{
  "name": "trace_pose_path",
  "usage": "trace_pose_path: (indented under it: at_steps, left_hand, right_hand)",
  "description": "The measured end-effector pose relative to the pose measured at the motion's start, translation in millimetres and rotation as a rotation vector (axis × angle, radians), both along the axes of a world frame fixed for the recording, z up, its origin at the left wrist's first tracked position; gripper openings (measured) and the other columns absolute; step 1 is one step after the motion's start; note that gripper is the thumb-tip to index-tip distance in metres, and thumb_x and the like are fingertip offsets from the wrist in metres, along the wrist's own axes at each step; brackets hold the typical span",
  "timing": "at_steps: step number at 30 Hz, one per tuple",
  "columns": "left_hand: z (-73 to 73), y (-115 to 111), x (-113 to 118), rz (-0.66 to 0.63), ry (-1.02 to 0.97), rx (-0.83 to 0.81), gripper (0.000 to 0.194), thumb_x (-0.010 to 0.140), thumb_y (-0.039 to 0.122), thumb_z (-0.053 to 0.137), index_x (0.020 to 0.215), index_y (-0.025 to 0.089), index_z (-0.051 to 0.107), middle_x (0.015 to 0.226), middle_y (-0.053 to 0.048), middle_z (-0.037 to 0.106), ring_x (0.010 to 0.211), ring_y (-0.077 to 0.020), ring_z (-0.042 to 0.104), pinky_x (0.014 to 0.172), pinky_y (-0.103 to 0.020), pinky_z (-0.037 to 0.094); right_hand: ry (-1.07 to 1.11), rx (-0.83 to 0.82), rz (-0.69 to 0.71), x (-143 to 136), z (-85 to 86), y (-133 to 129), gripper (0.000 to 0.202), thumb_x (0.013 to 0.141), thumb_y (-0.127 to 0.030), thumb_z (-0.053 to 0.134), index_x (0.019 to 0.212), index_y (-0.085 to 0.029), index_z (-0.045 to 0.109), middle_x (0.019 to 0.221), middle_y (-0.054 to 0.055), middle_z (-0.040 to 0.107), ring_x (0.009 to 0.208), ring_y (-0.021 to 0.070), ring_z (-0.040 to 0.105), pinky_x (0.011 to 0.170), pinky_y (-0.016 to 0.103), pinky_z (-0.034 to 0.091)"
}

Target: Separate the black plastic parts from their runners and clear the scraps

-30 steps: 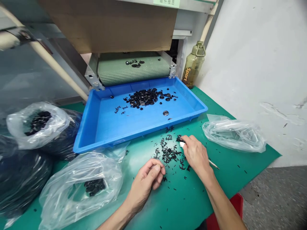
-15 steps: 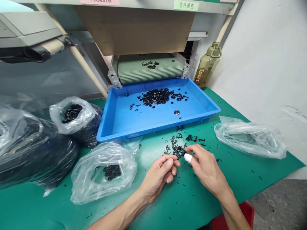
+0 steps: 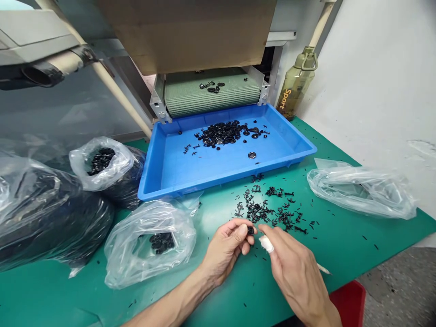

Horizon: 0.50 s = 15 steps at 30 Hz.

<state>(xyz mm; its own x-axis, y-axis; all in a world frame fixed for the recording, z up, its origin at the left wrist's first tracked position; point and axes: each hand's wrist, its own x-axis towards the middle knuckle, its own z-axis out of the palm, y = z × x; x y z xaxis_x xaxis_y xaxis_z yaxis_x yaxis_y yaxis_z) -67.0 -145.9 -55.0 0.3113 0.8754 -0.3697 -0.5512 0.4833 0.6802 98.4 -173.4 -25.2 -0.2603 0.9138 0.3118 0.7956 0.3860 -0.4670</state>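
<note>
The person's right hand (image 3: pixel 295 272) hovers low over the green table mat (image 3: pixel 238 290), fingers loosely curled, with a white wrap on one fingertip and a thin pale stick (image 3: pixel 323 269) projecting from under the palm; whether the hand grips that stick cannot be told. The left hand (image 3: pixel 226 247) lies just beside it, thumb and forefinger pinched narrow on a small round black plastic part (image 3: pixel 250 230). That part sits at the left fingertips, just beside the wrapped right fingertip.

Just beyond both hands lies a scatter of small black plastic sprue pieces (image 3: pixel 269 211). To the left sits a clear plastic bag (image 3: pixel 150 243) holding black parts. Farther back stands a shallow blue plastic tray (image 3: pixel 170 168) with a heap of black round parts (image 3: pixel 221 133). Behind it runs a grey-green ribbed conveyor belt (image 3: pixel 211 97); an olive drinking bottle (image 3: pixel 296 84) stands to the right.
</note>
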Motion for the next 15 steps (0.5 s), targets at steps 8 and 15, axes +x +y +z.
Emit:
trace_pose_path:
  at_steps: [8,15]
  left_hand:
    - [-0.5,1,0,-0.007,0.015,-0.038,0.027,0.075,0.036,0.077,0.087,0.013,0.071,0.063,-0.004,0.066,0.053,-0.0076,0.055,0.056,-0.018,0.041]
    - [-1.7,-1,1,0.011,0.099,0.029,0.033,0.072,0.041,0.079,0.090,0.013,0.074,0.063,-0.002,0.064,0.055,-0.0087,0.055,0.059,-0.021,0.042]
  right_hand:
    - [-0.070,0.095,0.003,-11,5.4,0,0.033,0.096,-0.012,0.028,0.100,-0.019,0.060,0.077,0.004,0.063,0.070,0.0170,0.060,0.059,0.028,0.041]
    - [-0.141,0.171,-0.059,-16,-2.1,-1,0.032,0.098,-0.014,0.028,0.100,-0.018,0.059,0.073,0.003,0.058,0.066,0.0174,0.054,0.061,0.030,0.035]
